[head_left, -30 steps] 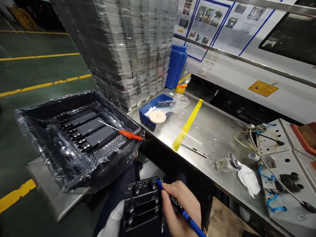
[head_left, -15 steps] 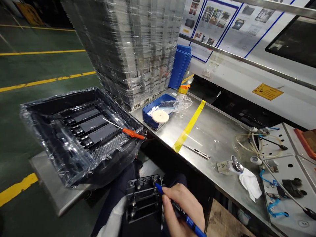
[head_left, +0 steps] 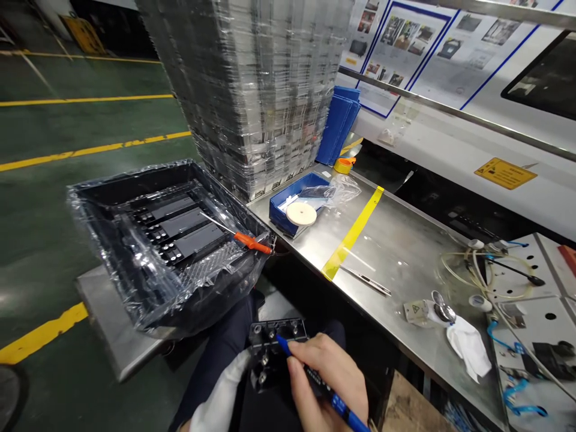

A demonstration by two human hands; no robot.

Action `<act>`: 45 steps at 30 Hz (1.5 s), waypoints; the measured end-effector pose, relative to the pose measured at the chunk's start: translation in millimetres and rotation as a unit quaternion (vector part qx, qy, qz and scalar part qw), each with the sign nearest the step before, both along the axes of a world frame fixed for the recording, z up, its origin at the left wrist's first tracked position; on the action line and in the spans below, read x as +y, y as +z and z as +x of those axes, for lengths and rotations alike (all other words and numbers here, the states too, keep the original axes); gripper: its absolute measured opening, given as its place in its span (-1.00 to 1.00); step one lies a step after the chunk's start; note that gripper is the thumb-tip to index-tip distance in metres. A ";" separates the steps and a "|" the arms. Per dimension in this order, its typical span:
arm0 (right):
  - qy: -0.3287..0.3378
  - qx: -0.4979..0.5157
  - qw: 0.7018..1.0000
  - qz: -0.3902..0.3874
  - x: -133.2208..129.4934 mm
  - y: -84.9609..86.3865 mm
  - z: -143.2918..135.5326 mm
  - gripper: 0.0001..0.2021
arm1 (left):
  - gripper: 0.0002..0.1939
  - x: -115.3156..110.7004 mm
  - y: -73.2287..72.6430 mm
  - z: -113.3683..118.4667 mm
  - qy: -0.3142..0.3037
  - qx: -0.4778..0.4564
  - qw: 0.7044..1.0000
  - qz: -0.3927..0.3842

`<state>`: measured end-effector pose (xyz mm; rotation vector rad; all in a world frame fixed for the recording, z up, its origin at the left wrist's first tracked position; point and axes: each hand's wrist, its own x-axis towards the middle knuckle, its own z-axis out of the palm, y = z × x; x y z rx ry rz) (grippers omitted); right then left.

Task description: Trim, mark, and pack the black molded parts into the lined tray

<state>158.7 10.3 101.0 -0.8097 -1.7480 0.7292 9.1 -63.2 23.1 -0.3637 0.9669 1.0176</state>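
Observation:
My right hand [head_left: 330,381] is bare and closed around a blue marker pen [head_left: 342,408], its blue tip touching or just above a black plastic part [head_left: 281,375]. This part stands over my lap, with several round metal inserts showing at its top end. My left hand [head_left: 220,390], in a white glove, grips the part's left side; its fingertips are hidden behind it. To the left, a plastic-lined black tray [head_left: 225,309] holds several similar black parts [head_left: 177,216]. An orange-handled screwdriver [head_left: 252,242] lies across the tray's right edge.
A steel table [head_left: 382,240] carries a blue bin [head_left: 281,223] with a round cream disc [head_left: 301,213], tweezers [head_left: 366,280], a white cloth [head_left: 470,348] and a fixture with tubes [head_left: 526,324]. Behind the tray rises a tall wrapped stack [head_left: 252,90].
The pen tip has shifted left across the top of the black part, toward another insert. My view has turned slightly left, so the surroundings sit farther right.

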 end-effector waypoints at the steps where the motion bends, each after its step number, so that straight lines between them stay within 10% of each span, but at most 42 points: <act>1: 0.001 -0.009 1.000 -0.003 -0.5 -0.3 -0.7 -0.81 | -0.48 0.3 2.3 -0.1 -0.009 0.010 1.000 -0.002; 10: 0.023 -0.051 0.998 0.030 6.1 4.1 0.3 -0.82 | -0.49 12.3 38.3 5.3 0.013 -0.086 0.993 0.082; 18: 0.050 -0.115 0.991 0.051 16.1 13.9 -11.2 -0.83 | -0.56 7.8 30.8 1.5 0.028 -0.008 0.999 0.038; 26: 0.013 -0.043 0.997 0.066 -0.5 0.0 -4.5 -0.81 | -0.51 -11.6 -12.2 -6.1 -0.018 0.000 0.998 -0.068; 45: 0.043 -0.043 0.996 0.063 -8.7 -17.3 -0.2 -0.81 | -0.42 8.7 18.3 4.7 0.031 -0.163 0.983 0.077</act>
